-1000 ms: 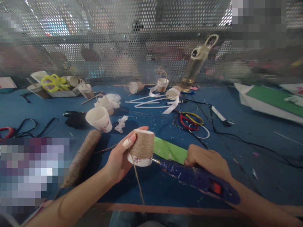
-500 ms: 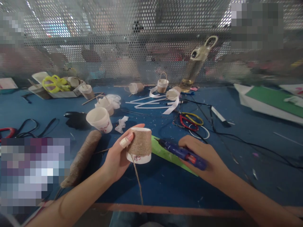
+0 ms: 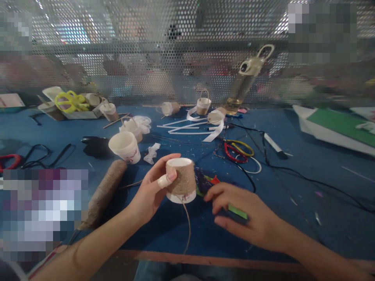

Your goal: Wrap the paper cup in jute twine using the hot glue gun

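Note:
My left hand (image 3: 152, 191) is closed round a small paper cup (image 3: 187, 196) wrapped in brown twine, its white mouth facing up and a band of printed white paper bare at the bottom. A loose tail of twine (image 3: 189, 224) hangs from the wrapping toward the table's front edge. Just right of the cup lies a dark blue glue gun (image 3: 202, 178), partly hidden behind the cup, on a green strip (image 3: 238, 211). Fingers apart and with nothing in them, my right hand (image 3: 249, 214) hovers beside the glue gun.
A twine roll (image 3: 107, 193) lies left of my arm, with a white paper cup (image 3: 124, 147) behind it. Farther back are small twine baskets (image 3: 203, 106), white strips (image 3: 187, 128) and a tilted bottle (image 3: 241, 84). Red-handled pliers (image 3: 234, 152) and black cables (image 3: 265, 146) lie right.
My right hand has let go of the glue gun, which now lies behind the cup, and has come down with its fingers apart. My left hand has shifted slightly right with the cup.

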`<state>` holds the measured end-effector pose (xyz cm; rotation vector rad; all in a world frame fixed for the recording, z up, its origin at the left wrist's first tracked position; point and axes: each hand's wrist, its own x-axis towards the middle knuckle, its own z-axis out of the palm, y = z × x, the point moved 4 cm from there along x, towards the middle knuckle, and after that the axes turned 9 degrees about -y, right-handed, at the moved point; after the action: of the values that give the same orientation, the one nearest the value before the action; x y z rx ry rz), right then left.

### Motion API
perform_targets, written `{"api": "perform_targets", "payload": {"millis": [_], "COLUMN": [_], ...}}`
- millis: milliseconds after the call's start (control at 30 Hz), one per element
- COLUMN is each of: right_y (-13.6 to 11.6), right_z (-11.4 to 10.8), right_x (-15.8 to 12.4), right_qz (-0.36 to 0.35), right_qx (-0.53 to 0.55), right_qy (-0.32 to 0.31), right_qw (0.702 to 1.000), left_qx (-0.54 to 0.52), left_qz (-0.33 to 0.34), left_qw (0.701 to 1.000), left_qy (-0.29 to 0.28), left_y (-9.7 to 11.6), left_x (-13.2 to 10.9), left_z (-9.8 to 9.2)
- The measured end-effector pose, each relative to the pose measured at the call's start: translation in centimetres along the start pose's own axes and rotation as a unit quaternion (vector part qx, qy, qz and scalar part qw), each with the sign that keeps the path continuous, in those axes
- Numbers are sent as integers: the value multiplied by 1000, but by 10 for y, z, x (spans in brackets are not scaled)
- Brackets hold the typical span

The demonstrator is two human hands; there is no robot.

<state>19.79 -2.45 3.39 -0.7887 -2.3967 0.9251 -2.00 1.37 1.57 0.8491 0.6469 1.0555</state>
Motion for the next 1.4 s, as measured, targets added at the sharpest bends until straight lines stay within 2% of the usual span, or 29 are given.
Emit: {"api": "perform_targets", "payload": {"millis": [67, 167, 233, 300, 367, 433, 533, 633, 733, 833, 1067, 1400], "right_y": [-8, -18, -21, -18, -12, -6, 4, 6, 5, 3, 1, -3], "right_z": [10, 20, 22, 22, 22, 23, 22, 19, 16, 12, 10, 6], "right_x": [0, 1, 3, 3, 2, 0, -2, -1, -1, -2, -3, -3], "right_qz": [38, 57, 51, 55, 73, 100, 126, 102, 71, 59, 54, 46], "right_qx": [133, 327, 401, 424, 407, 358, 208, 57, -36, -77, -79, -81], "right_qy": [-100, -214, -241, -236, -202, -156, -66, 9, 47, 64, 65, 76], "right_qw": [985, 919, 882, 873, 888, 915, 968, 993, 996, 993, 993, 993], "left_qx": [13, 44, 72, 100, 121, 138, 163, 180, 181, 180, 163, 134], "left_qz": [13, 27, 31, 34, 32, 28, 32, 39, 38, 34, 14, -38], "left_qw": [1000, 999, 997, 994, 992, 990, 986, 983, 983, 983, 986, 990], "left_qy": [-4, -9, -10, -13, -16, -17, -15, -10, -9, -13, -33, -23], "left_y": [0, 0, 0, 0, -1, -3, -3, -2, -1, -1, -4, -4], "left_x": [1, 2, 2, 2, 1, 1, 1, 1, 1, 0, 1, 1], "left_z": [0, 0, 1, 1, 0, -1, -2, -1, 0, 1, -1, 4]}}
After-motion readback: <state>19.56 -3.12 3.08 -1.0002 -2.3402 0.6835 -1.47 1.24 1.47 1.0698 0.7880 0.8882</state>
